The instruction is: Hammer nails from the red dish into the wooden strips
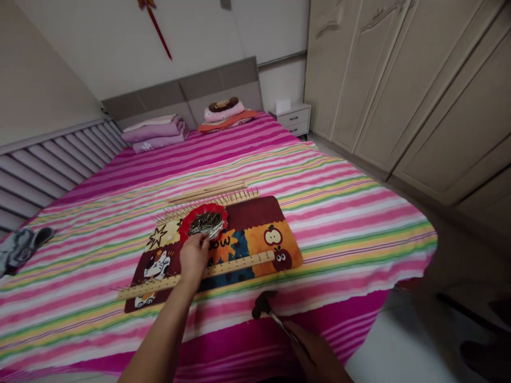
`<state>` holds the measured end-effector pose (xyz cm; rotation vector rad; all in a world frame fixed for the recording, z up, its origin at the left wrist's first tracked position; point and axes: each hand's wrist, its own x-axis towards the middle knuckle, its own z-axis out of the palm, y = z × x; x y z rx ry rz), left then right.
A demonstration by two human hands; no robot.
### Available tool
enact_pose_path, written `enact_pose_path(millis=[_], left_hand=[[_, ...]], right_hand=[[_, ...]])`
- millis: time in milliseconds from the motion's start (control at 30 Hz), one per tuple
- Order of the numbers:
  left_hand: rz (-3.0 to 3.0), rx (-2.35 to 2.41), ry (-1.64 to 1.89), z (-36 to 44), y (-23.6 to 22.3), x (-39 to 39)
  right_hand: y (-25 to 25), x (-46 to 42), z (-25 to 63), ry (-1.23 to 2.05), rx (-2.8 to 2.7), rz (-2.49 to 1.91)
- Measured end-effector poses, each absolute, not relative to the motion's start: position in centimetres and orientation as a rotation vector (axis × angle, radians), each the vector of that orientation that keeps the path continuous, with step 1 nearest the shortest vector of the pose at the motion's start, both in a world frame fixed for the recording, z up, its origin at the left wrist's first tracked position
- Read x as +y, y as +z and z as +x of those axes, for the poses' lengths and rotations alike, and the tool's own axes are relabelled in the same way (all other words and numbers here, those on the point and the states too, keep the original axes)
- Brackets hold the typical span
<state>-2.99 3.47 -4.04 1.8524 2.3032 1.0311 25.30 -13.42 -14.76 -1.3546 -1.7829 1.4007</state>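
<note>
My left hand [194, 256] is at the near edge of a red scalloped bowl [184, 230] filled with loose metal nails [207, 223]. Its fingers are pinched together at the nails; what they hold is too small to make out. Below that wrist, a long wooden strip [239, 263] with holes and a row of nails lies across a patterned mat [259, 213]. My right hand [309, 343], low in the view, is closed around the handle of a claw hammer [263, 304], its head over the striped cloth.
Behind the bowl lies a second wooden strip [235, 198] bristling with upright nails, with bare wooden strips [211, 189] beyond it. Everything rests on a bed with a striped cover [339, 213]. Folded bedding [157, 133] sits by the headboard; wardrobes [379, 80] line the right side.
</note>
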Motion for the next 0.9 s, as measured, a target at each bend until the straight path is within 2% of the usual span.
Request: enact_pose_path(millis=[167,400,633,800,900], left_hand=[[1.791,2.36,0.641,-4.9,-4.4,7.7],[1.676,2.331,0.619,-5.5,-4.7,9.1],[1.594,2.274,0.834,-5.7,-3.4,8.0],[1.228,1.929,1.268,-5.3,-2.0,6.4],[1.047,1.743,1.351,-3.9,-0.8,4.8]], right_hand=[[-14.3,-13.1,25.3,1.429,-1.766,-1.325],[-14.0,-12.8,25.1,1.404,-1.757,-1.286],[-14.3,-13.0,25.2,1.405,-1.769,-1.308],[-14.7,-13.1,25.1,1.395,-1.781,-1.34],[-14.9,-13.2,25.1,1.393,-1.792,-1.319]])
